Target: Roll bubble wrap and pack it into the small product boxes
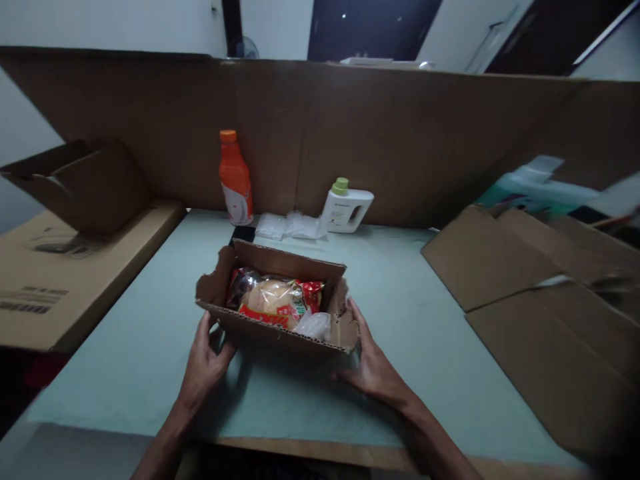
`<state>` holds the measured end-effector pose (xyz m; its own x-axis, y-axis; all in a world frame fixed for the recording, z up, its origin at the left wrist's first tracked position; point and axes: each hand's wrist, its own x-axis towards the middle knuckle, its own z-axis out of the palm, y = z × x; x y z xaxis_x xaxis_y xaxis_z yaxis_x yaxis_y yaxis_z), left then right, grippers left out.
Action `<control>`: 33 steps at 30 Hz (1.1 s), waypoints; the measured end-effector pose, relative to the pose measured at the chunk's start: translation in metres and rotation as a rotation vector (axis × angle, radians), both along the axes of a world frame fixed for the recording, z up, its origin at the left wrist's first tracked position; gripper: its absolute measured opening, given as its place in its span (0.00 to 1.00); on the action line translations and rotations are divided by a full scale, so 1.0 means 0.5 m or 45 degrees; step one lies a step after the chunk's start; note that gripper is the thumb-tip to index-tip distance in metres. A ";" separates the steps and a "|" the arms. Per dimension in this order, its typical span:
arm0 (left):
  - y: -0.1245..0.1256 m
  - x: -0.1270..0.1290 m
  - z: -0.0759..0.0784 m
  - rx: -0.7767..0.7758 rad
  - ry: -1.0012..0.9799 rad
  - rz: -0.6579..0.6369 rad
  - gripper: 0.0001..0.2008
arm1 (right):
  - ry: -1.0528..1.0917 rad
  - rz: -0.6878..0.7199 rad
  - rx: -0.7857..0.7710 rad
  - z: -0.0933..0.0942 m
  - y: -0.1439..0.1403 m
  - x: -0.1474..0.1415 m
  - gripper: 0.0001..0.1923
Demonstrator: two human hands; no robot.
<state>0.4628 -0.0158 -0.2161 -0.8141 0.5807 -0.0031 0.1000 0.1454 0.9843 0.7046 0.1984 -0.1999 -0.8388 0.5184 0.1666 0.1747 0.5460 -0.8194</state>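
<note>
An open-topped cardboard box (280, 337) is in the middle of the table, its top showing towards me. Inside are a bread-like food in a clear and red packet (273, 297), a dark package (243, 283) and a crumpled piece of clear plastic wrap (314, 325). My left hand (206, 363) grips the box's near left corner, its thumb under the front wall. At the right end, my right hand (373, 367) has its fingers against the side wall and its thumb below. The fingertips of both hands are partly hidden by the box.
Along the back cardboard wall (400, 133) stand an orange bottle (235, 177), clear plastic packs (303, 225) and a white jug with a green cap (345, 208). Cardboard boxes flank the table at left (95, 267) and right (500, 267); a teal bottle (540, 187) leans at the right.
</note>
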 end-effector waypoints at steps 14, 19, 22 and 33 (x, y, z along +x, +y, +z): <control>0.104 0.105 -0.044 -0.047 0.366 -0.305 0.43 | 0.420 -0.763 0.070 -0.004 0.173 0.113 0.63; 0.089 0.135 -0.087 -0.180 0.585 -0.395 0.33 | 0.408 -1.417 0.468 -0.001 0.326 0.193 0.61; 0.082 0.129 -0.108 -0.177 0.668 -0.436 0.27 | 0.365 -1.555 0.547 -0.014 0.379 0.192 0.62; 0.053 0.117 -0.135 -0.128 0.882 -0.592 0.24 | 0.259 -1.516 0.557 -0.054 0.284 0.187 0.34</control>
<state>0.5215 0.0106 -0.2835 -0.3284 0.8813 0.3397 0.7484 0.0234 0.6628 0.7981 0.3404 -0.2271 0.1622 0.7970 0.5818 0.6314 0.3693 -0.6819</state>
